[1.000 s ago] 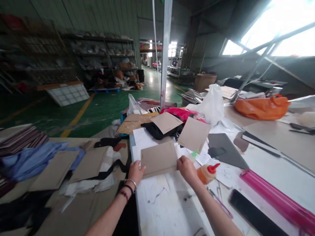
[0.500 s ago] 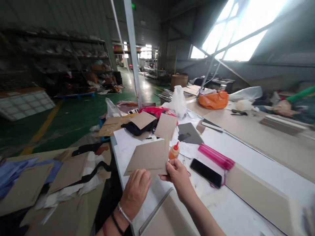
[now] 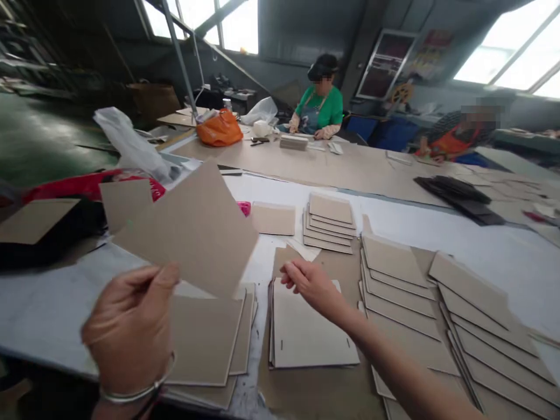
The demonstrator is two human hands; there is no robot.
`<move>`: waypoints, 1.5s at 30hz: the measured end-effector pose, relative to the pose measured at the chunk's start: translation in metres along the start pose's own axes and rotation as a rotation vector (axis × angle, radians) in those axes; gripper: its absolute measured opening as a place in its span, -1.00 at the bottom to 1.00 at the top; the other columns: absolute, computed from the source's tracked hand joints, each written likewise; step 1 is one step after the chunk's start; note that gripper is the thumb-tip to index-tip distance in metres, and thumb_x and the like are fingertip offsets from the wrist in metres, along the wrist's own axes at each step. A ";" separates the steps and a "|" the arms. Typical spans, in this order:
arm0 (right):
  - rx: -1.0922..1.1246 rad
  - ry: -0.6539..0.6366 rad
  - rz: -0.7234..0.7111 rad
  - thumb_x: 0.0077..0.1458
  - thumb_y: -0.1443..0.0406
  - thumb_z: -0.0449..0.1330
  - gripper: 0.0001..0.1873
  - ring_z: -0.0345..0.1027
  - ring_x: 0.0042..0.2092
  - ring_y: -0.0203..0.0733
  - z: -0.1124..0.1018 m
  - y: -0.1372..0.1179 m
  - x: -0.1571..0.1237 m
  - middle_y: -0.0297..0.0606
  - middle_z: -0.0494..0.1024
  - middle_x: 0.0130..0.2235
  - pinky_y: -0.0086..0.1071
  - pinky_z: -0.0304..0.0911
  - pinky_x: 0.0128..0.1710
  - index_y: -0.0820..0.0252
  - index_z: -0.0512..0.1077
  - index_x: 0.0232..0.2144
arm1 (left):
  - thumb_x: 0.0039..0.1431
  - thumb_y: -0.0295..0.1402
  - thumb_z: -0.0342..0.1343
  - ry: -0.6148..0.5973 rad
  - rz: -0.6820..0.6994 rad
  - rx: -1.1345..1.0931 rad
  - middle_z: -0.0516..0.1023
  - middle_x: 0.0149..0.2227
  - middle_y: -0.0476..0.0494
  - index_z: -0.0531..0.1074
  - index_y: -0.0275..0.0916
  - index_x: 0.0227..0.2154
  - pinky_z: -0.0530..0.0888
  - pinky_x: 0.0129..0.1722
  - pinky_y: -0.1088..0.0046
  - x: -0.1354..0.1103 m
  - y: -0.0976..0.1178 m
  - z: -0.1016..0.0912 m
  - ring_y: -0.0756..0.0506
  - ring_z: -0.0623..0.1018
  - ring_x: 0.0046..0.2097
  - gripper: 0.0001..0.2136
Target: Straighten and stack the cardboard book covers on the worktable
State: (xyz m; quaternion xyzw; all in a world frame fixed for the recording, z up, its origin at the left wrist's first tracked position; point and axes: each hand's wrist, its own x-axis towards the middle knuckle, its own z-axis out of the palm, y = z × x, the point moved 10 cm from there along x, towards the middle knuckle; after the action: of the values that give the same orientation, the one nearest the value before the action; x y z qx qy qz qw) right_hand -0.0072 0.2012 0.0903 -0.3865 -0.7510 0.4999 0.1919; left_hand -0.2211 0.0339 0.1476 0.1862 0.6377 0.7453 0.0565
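Note:
A tan cardboard piece (image 3: 201, 227) is pinched at its lower edge between the thumb and fingers of my left hand (image 3: 135, 321). It is raised and tilted over a stack of similar boards (image 3: 205, 338) at the table's near side. To the right, my right hand (image 3: 308, 283) hovers with curled fingers, and nothing shows in them. Under it lies a stack of paler boards (image 3: 312, 332), the top one with two small dark slits near its lower edge.
Fanned rows of cardboard pieces (image 3: 398, 291) and more overlapping boards (image 3: 494, 326) cover the right side. A smaller stack (image 3: 330, 219) lies ahead. An orange bag (image 3: 219, 128) rests on the far table, where a co-worker in green (image 3: 330, 108) and another person (image 3: 459, 137) sit.
My view has swung right, bringing the board stacks and co-workers into sight. The cardboard, earlier at both hands, is now in my left hand alone; my right hand has come away from it.

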 end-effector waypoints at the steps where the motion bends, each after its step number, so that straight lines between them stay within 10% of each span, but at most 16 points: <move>1: 0.008 0.020 0.046 0.12 0.13 -0.12 -0.64 0.30 -0.40 -0.32 -0.010 0.024 -0.017 -0.26 0.43 -0.45 -0.47 0.22 -0.47 0.22 0.34 -0.46 | -0.25 -0.38 0.27 -0.014 -0.126 -0.104 0.41 -0.59 0.11 0.41 -0.20 -0.55 0.32 -0.54 0.61 -0.018 -0.015 0.016 0.09 0.37 -0.52 -0.85; 6: 0.231 0.108 0.273 0.09 0.06 -0.18 -0.61 0.29 -0.41 -0.31 -0.031 0.108 -0.096 -0.28 0.37 -0.44 -0.43 0.24 -0.46 0.21 0.25 -0.47 | -0.41 -0.38 0.33 -0.186 -0.648 -0.377 0.42 -0.62 0.11 0.37 -0.26 -0.60 0.36 -0.52 0.69 -0.120 -0.091 0.087 0.14 0.38 -0.54 -0.74; 16: 0.318 0.333 0.430 0.01 0.12 -0.07 -0.76 0.22 -0.48 -0.32 -0.049 0.164 -0.174 -0.38 0.28 -0.52 -0.46 0.13 -0.55 0.16 0.17 -0.50 | -0.44 -0.35 0.35 -0.205 -0.799 -0.255 0.44 -0.63 0.08 0.38 -0.29 -0.60 0.37 -0.54 0.72 -0.205 -0.149 0.080 0.14 0.40 -0.55 -0.72; 34: -0.026 0.143 0.209 0.02 0.24 -0.04 -0.85 0.12 -0.49 -0.33 -0.080 0.138 -0.123 -0.44 0.23 -0.58 -0.45 0.01 -0.48 0.13 0.10 -0.54 | -0.31 -0.29 0.30 -0.213 -0.683 -0.180 0.45 -0.61 0.06 0.33 -0.26 -0.52 0.35 -0.51 0.64 -0.174 -0.154 0.046 0.08 0.42 -0.50 -0.71; 45: -0.249 0.246 0.289 0.00 0.23 -0.10 -0.90 0.10 -0.46 -0.28 -0.087 0.227 -0.126 -0.42 0.19 -0.53 -0.42 0.02 -0.42 0.12 0.07 -0.48 | -0.18 -0.09 0.16 -0.730 -0.686 0.337 0.42 -0.61 -0.01 0.37 -0.29 -0.59 0.29 -0.55 0.55 -0.223 -0.201 0.043 0.04 0.37 -0.54 -0.69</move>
State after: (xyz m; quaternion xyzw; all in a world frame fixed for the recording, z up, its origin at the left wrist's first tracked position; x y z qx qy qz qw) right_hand 0.2187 0.2024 -0.0644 -0.5686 -0.7147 0.3747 0.1594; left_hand -0.0305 0.0383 -0.0884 0.2208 0.7117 0.4577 0.4851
